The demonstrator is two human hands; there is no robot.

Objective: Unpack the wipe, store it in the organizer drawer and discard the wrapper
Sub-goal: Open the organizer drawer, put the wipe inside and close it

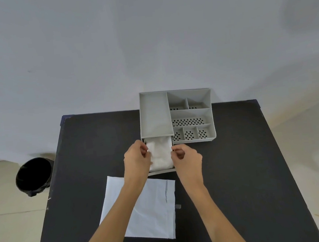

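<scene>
A black table (257, 170) stands against a pale grey wall (108, 47) — light floor (8, 223) on both sides.

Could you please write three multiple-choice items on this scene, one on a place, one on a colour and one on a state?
1. Where does the empty wrapper lie?
A. In the bin
B. On the table, nearer the person than the drawer
C. In the organizer's top tray

2. What colour is the bin liner?
A. Black
B. White
C. Blue

3. In what state is the organizer drawer?
A. Shut
B. Taken out and set aside
C. Pulled open with the wipe inside

Answers:
1 B, it lies flat under the forearms.
2 A, the bag is black.
3 C, the left hand and right hand pinch the wipe's edges in the open drawer.
</scene>
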